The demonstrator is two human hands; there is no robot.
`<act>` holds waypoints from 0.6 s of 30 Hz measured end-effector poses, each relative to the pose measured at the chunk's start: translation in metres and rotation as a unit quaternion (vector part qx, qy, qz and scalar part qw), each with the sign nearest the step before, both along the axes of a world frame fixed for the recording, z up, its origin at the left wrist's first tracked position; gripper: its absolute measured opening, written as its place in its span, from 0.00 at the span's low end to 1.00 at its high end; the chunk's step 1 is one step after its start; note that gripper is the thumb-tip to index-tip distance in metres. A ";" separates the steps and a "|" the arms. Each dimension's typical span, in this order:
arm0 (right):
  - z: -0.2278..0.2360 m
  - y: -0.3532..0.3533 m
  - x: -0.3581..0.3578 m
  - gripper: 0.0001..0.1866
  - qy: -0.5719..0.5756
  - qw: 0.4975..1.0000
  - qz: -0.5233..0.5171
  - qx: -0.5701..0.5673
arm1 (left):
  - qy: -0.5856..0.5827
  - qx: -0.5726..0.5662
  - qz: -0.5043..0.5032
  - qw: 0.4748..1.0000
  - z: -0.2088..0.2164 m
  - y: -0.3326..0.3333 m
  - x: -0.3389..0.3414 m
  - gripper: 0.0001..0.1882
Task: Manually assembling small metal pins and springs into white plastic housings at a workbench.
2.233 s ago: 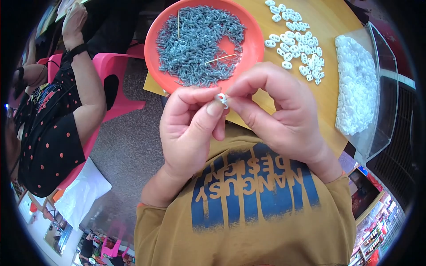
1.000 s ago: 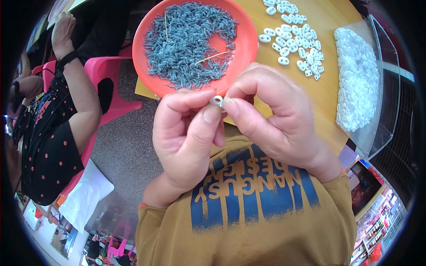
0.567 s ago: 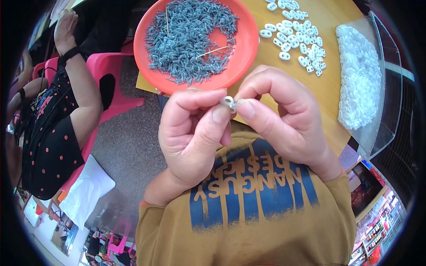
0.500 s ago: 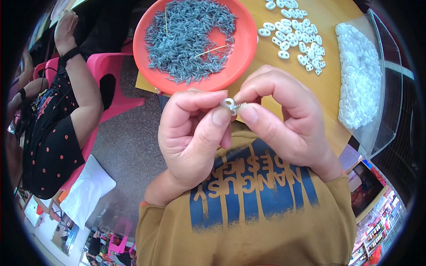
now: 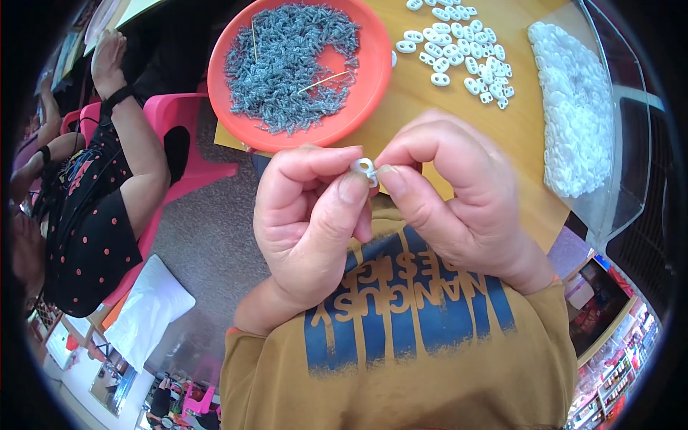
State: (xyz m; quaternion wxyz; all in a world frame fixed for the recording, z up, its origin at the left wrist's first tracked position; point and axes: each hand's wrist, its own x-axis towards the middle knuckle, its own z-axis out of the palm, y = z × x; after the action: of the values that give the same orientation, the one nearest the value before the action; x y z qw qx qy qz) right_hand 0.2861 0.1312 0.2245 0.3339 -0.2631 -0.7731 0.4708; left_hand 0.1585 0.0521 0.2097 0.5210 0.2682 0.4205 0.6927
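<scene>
My left hand (image 5: 304, 222) pinches a small white plastic piece with two oval holes (image 5: 364, 165) between thumb and index finger, in front of my chest. Closed at that piece's right side is my right hand (image 5: 459, 197), its thumb and index fingertips touching or nearly touching the white part. A short ribbed piece, like a tiny screw or spring, is mostly hidden by these fingertips. Beyond my hands stands a red round basin (image 5: 373, 93) holding a heap of small grey ribbed pieces (image 5: 287, 72) and two thin sticks.
Loose white two-hole pieces (image 5: 459, 50) lie scattered on the yellow wooden table (image 5: 401, 93). A clear tray (image 5: 623, 179) at the right holds a dense pile of white pieces (image 5: 573, 107). At the left, a person in dark dotted clothes (image 5: 93, 244) sits on a pink chair (image 5: 190, 172), near a white bag (image 5: 150, 308).
My right fingertips have moved left against the white piece, and the ribbed piece that showed between them is now mostly covered. The basin and table have shifted slightly left and up in view.
</scene>
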 end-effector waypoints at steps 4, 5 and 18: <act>-0.002 -0.005 -0.001 0.02 0.009 1.000 -0.014 -0.005 | 0.039 0.009 0.012 0.999 0.000 -0.002 0.005 0.09; -0.002 -0.005 -0.001 0.02 0.016 1.000 -0.017 -0.002 | 0.052 0.012 0.021 0.998 0.001 -0.003 0.007 0.09; -0.007 -0.002 0.032 0.04 0.028 0.990 0.052 -0.130 | 0.317 0.046 -0.035 0.947 -0.002 -0.002 0.014 0.10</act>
State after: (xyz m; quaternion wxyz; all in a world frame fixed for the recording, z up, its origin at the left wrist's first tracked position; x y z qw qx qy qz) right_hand 0.3178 0.1294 0.2178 0.2932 -0.2508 -0.7081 0.5914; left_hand 0.1726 0.0498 0.2077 0.3720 0.5125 0.5217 0.5716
